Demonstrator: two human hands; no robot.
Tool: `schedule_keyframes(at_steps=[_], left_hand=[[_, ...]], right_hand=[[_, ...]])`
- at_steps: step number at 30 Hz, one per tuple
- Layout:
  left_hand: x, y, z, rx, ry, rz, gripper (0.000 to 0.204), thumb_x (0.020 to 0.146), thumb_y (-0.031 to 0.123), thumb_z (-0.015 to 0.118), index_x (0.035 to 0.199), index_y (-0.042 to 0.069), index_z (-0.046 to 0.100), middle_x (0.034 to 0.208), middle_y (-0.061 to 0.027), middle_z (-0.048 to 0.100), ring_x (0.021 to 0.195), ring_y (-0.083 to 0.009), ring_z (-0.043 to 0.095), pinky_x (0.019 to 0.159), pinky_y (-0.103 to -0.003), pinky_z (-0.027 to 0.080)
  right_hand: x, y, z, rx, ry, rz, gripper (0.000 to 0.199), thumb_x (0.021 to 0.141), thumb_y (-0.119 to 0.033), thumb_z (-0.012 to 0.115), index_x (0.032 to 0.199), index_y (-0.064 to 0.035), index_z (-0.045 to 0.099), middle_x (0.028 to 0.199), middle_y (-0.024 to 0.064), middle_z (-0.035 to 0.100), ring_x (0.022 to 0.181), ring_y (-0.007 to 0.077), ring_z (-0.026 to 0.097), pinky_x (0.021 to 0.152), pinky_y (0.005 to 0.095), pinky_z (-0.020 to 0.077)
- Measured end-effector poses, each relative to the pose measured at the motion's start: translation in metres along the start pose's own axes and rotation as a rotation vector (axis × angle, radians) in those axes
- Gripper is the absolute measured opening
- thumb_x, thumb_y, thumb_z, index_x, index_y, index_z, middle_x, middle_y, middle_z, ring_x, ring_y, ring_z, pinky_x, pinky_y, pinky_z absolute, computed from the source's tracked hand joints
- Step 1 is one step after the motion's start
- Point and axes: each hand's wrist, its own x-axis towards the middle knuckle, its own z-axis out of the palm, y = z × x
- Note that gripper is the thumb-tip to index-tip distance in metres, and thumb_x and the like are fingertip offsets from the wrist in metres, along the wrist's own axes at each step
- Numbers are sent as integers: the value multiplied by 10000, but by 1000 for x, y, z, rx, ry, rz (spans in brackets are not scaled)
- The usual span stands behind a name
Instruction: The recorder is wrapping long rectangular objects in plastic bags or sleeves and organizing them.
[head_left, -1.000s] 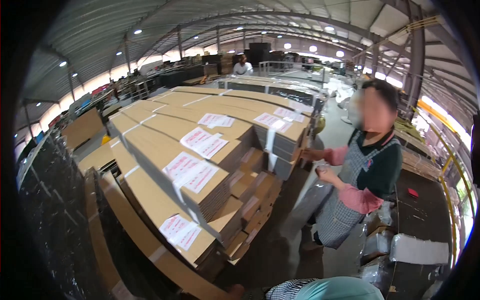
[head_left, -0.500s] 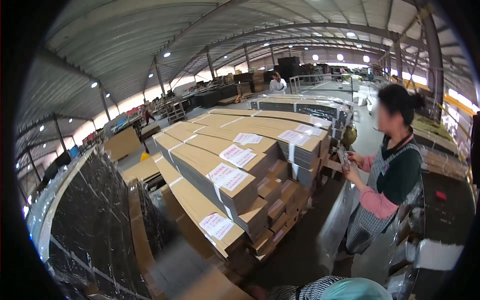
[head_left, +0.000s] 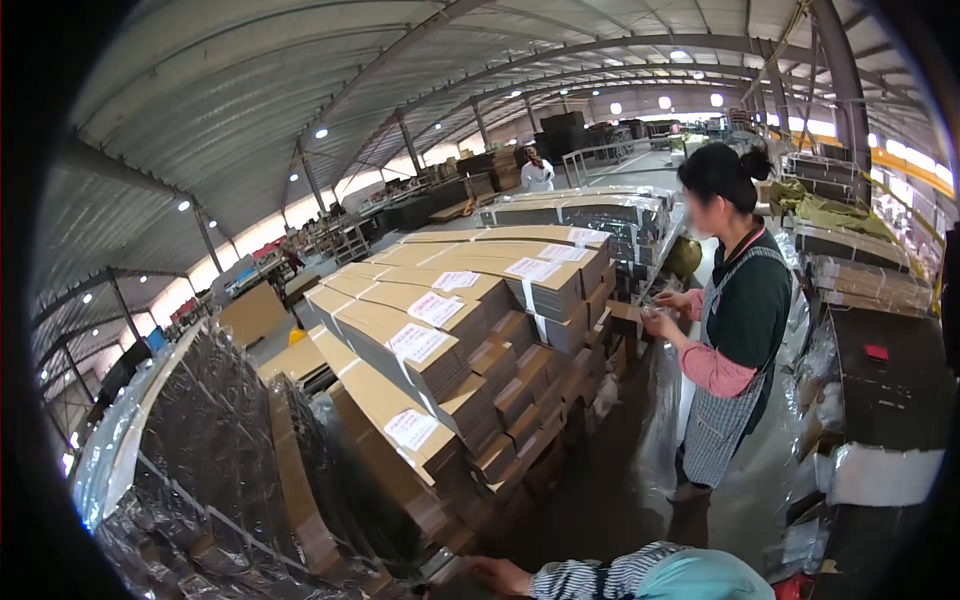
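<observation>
My right hand (head_left: 502,577) shows at the lower edge, below a striped sleeve (head_left: 590,577) and a teal outer sleeve (head_left: 705,577). Its fingers look curled against a dark, blurred edge just to their left, too smeared to name. My left hand is out of view. Close beyond stands a stack of flat brown cartons (head_left: 460,390), with white straps and white labels (head_left: 411,429). A dark, glossy board-like piece (head_left: 365,480) slants down along the stack's left side. Its lower end is blurred.
On the left stand dark, plastic-wrapped bundles (head_left: 205,430). A co-worker (head_left: 735,300) in a checked apron stands right of the stack, both hands on clear plastic film. Behind the co-worker, a long dark stack (head_left: 885,385) carries a small red item. Another person (head_left: 537,172) is farther off.
The blurred grey-and-brown panel at the lower middle has left that spot; a dark piece now slants beside the stack. My right hand shows more fully. The view has shifted to the right.
</observation>
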Motion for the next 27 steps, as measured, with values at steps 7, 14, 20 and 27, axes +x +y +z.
schedule_keyframes(at_steps=[7, 14, 20, 27], left_hand=[[-13, -9, 1, 122, -225, 328, 311, 952, 65, 448, 1168, -9, 660, 928, -142, 705, 790, -195, 624, 712, -325, 504], [-36, -60, -31, -241, -693, 151, 186, 941, 71, 601, 1085, -33, 655, 888, -85, 677, 801, -128, 619, 667, -254, 498], [-22, 68, -36, -717, -442, -69, 275, 909, 229, 671, 725, 45, 583, 685, -1, 557, 603, -77, 486, 515, -241, 371], [49, 205, -166, -1656, -390, 329, 210, 1012, 300, 507, 1001, 91, 530, 784, -51, 579, 476, -87, 449, 446, -235, 395]], right_hand=[[-7, -23, -14, -30, -107, -65, 136, 971, -131, 575, 1072, -41, 562, 864, 60, 655, 742, 128, 622, 682, 282, 498], [-7, 10, -11, 207, -63, 84, 132, 949, -35, 554, 1065, -27, 616, 787, 51, 619, 696, 149, 611, 648, 296, 501], [-70, 9, -37, -104, -244, -261, 794, 741, -93, 808, 1382, -42, 342, 1233, 105, 518, 1183, 231, 506, 1050, 396, 391], [-52, 97, 8, -54, -849, 42, 1145, 671, -176, 895, 1542, -102, 156, 1528, 158, 305, 1403, 297, 313, 1151, 435, 287]])
